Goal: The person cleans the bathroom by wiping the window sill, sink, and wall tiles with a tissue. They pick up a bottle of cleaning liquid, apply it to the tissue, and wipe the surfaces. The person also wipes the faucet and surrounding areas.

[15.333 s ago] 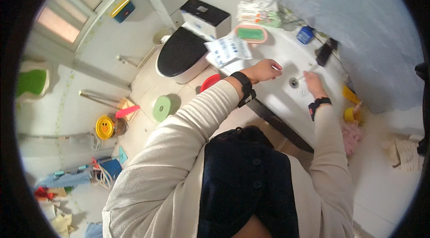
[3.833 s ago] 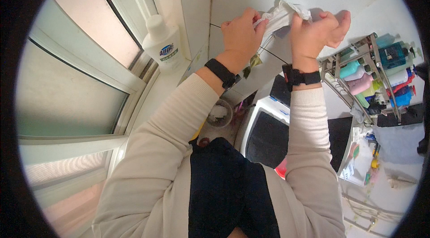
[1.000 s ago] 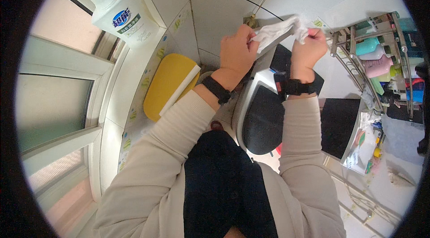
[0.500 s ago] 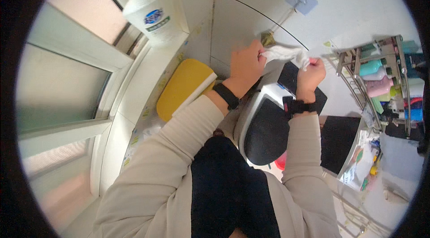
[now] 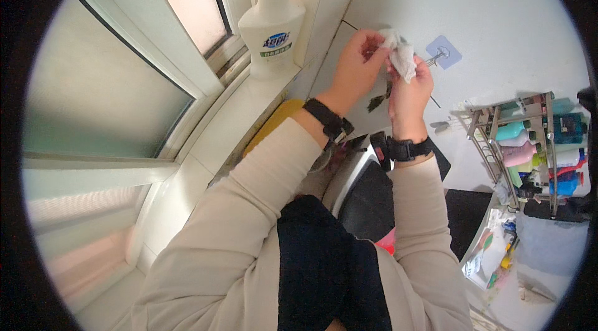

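Head view shows a white cloth (image 5: 405, 64) bunched between two bare hands, in front of a pale wall (image 5: 486, 26). The grip of the left hand (image 5: 362, 62) pinches the cloth's upper left part between thumb and fingers; the grip of the right hand (image 5: 411, 95), just beside it and slightly lower, closes on the hanging right part. A bluish hook pad (image 5: 447, 60) is on the wall, just right of the right grip. Left of the left grip, a white bottle (image 5: 271, 27) stands upright on a sill (image 5: 249, 99). Below both grips is a black toilet lid (image 5: 367, 200), partly hidden by the right sleeve (image 5: 418, 206). Well to the right of the grips, a metal rack (image 5: 553, 175) holds several coloured bottles (image 5: 519, 155).
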Motion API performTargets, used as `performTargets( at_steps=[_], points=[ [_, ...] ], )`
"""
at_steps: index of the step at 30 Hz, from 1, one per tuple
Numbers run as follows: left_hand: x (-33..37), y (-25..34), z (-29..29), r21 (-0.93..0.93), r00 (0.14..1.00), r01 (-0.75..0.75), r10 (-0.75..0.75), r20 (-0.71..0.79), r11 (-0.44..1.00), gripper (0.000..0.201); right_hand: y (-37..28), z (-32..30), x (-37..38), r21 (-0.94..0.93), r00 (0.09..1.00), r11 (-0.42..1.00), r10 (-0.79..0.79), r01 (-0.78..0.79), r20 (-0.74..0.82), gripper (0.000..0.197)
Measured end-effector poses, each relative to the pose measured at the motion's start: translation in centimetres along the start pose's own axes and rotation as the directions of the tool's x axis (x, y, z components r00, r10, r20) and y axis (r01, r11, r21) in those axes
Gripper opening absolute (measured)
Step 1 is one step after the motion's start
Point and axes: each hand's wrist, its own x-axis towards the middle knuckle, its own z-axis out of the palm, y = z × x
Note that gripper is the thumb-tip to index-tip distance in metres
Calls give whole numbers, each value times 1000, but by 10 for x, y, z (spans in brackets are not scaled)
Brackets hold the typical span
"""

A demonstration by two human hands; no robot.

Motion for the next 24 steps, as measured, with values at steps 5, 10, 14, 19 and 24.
performTargets(
  at_steps=[5, 10, 14, 19, 24],
  points=[
    [42, -2, 6, 85, 997, -3, -3, 76, 996, 14, -3, 18, 32, -330, 996, 941, 59, -76, -60, 30],
    [37, -35, -8, 251, 990, 68, -96, 101, 965, 12, 28, -2, 24, -465, 971, 854, 179, -233, -158, 27],
    [21, -41, -14, 432, 990, 91, -128, 57, 897, 10, 41, -8, 12, -475, 915, 783, 357, -402, -187, 27],
    [23, 3, 5, 469, 999, -29, 37, -7, 883, 12, 10, 7, 17, -380, 952, 875, 300, -300, -59, 27],
    [36, 39, 14, 417, 988, -138, 157, -12, 898, 15, -24, 25, 31, -424, 990, 897, -139, 124, -5, 26]
  ],
)
